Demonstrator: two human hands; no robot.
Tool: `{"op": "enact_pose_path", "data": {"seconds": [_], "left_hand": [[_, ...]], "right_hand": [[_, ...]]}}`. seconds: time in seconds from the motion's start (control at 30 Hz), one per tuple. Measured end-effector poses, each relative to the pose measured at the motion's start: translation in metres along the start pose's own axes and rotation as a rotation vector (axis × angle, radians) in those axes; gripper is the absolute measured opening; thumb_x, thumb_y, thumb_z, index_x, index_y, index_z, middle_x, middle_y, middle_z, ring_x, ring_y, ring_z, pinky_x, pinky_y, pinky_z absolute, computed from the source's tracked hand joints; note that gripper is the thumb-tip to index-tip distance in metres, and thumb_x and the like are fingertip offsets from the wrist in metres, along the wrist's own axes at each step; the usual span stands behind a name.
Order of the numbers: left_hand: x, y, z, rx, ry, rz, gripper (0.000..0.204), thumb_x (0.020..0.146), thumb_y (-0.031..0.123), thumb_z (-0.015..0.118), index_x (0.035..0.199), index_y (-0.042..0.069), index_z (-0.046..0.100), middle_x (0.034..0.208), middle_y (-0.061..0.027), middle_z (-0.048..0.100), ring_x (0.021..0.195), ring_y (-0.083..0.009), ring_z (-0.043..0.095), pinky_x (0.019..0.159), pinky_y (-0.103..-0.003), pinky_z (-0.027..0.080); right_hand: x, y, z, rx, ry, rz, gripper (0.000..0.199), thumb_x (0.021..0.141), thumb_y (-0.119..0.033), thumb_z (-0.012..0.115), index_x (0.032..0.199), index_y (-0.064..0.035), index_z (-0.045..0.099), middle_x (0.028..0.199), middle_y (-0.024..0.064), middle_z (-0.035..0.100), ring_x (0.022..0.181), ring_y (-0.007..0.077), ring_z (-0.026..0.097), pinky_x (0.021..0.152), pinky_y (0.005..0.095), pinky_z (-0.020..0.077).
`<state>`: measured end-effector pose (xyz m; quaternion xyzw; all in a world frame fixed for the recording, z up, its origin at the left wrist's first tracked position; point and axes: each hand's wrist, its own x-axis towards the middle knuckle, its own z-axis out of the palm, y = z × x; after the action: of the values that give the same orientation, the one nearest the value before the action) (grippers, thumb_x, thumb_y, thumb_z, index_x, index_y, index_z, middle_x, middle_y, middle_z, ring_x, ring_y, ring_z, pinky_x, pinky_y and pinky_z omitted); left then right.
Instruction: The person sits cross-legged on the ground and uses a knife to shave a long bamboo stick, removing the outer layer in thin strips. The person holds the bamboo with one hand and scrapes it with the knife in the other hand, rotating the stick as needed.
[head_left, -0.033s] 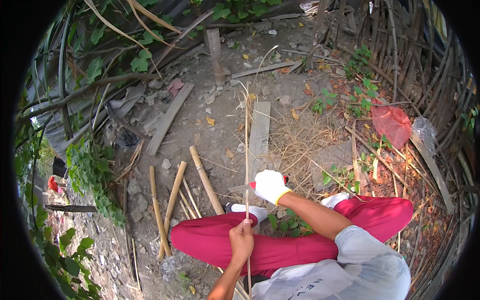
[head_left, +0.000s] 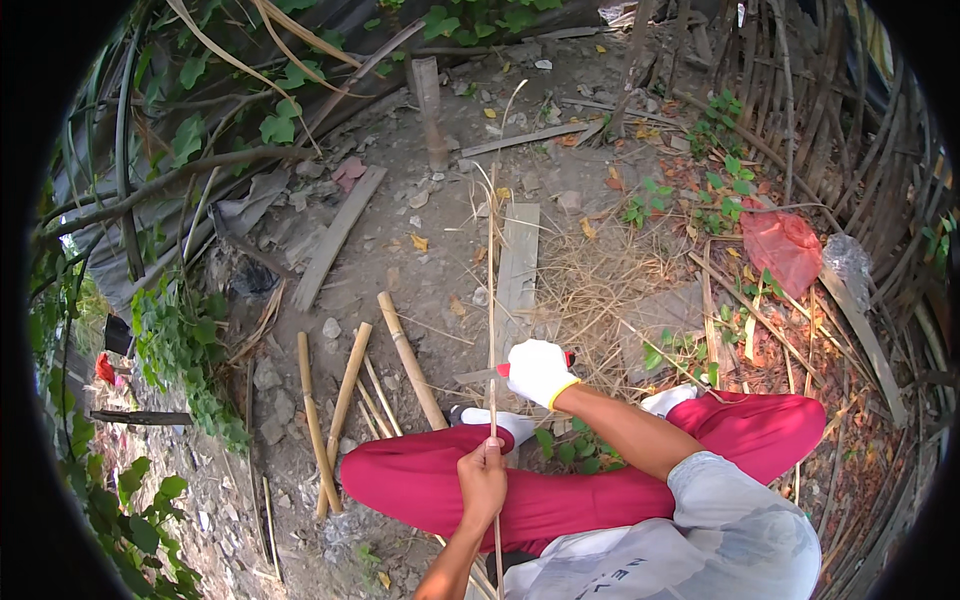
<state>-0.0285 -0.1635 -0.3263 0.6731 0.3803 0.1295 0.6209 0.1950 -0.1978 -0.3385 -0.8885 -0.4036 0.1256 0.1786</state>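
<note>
Ground: bare dirt [head_left: 400, 250], bamboo poles [head_left: 345, 395] left of centre.
Left hand [head_left: 482, 480]: fingers pressed around a thin strip [head_left: 492, 330].
Right hand [head_left: 538, 372]: gloved, gripping a red-handled tool [head_left: 504, 370].

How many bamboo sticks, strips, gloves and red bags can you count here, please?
Thick bamboo sticks on the ground: 3
Thin strip held by both hands: 1
White glove, on the right hand: 1
Red bag: 1
Total: 6

bamboo poles [head_left: 345, 400], wooden plank [head_left: 517, 262], red bag [head_left: 783, 248]
</note>
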Motion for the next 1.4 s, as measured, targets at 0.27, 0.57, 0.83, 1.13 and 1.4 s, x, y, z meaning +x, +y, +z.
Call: {"op": "enact_pose_path", "data": {"seconds": [0.27, 0.57, 0.83, 1.13, 1.4], "left_hand": [[0.007, 0.006, -0.002, -0.038, 0.002, -0.033, 0.034, 0.107, 0.021, 0.053, 0.093, -0.005, 0.069, 0.063, 0.0012, 0.053, 0.055, -0.0044, 0.044, 0.048, -0.027, 0.034], [0.014, 0.005, -0.005, 0.038, 0.051, -0.012, 0.035, 0.106, 0.020, 0.053, 0.092, -0.008, 0.069, 0.064, -0.0008, 0.055, 0.059, -0.0074, 0.048, 0.053, -0.029, 0.039], [-0.019, -0.002, -0.001, 0.098, -0.068, -0.064, 0.036, 0.107, 0.022, 0.052, 0.092, -0.005, 0.069, 0.062, -0.0028, 0.055, 0.058, -0.0081, 0.049, 0.053, -0.031, 0.040], [-0.047, 0.010, 0.002, 0.275, -0.178, 0.018, 0.033, 0.106, 0.024, 0.055, 0.099, -0.005, 0.070, 0.061, -0.0082, 0.056, 0.058, -0.0114, 0.052, 0.056, -0.033, 0.044], [-0.107, 0.012, -0.028, 0.136, -0.258, -0.242, 0.034, 0.107, 0.024, 0.055, 0.103, -0.005, 0.071, 0.064, 0.0040, 0.051, 0.055, -0.0038, 0.045, 0.049, -0.024, 0.035]], "right_hand": [[0.014, -0.002, 0.002, 0.021, 0.005, 0.004, 0.025, 0.084, -0.022, 0.065, 0.089, -0.0006, 0.077, 0.085, 0.0243, 0.074, 0.083, 0.0383, 0.075, 0.073, 0.0463, 0.0589], [0.026, -0.012, 0.000, 0.048, -0.028, 0.024, 0.025, 0.083, -0.021, 0.064, 0.091, -0.0012, 0.077, 0.087, 0.0250, 0.074, 0.084, 0.0379, 0.075, 0.075, 0.0461, 0.0591], [0.065, 0.063, -0.004, 0.008, 0.035, 0.163, 0.027, 0.086, -0.022, 0.060, 0.093, -0.0021, 0.077, 0.095, 0.0244, 0.074, 0.089, 0.0394, 0.073, 0.077, 0.0468, 0.0588], [0.081, 0.108, -0.026, -0.022, 0.137, 0.388, 0.026, 0.089, -0.022, 0.061, 0.094, -0.0020, 0.076, 0.099, 0.0241, 0.074, 0.093, 0.0380, 0.073, 0.081, 0.0465, 0.0581], [0.085, 0.210, -0.046, -0.165, 0.207, 0.425, 0.035, 0.092, -0.036, 0.062, 0.094, -0.0048, 0.078, 0.097, 0.0228, 0.074, 0.094, 0.0399, 0.073, 0.080, 0.0464, 0.0587]]}}
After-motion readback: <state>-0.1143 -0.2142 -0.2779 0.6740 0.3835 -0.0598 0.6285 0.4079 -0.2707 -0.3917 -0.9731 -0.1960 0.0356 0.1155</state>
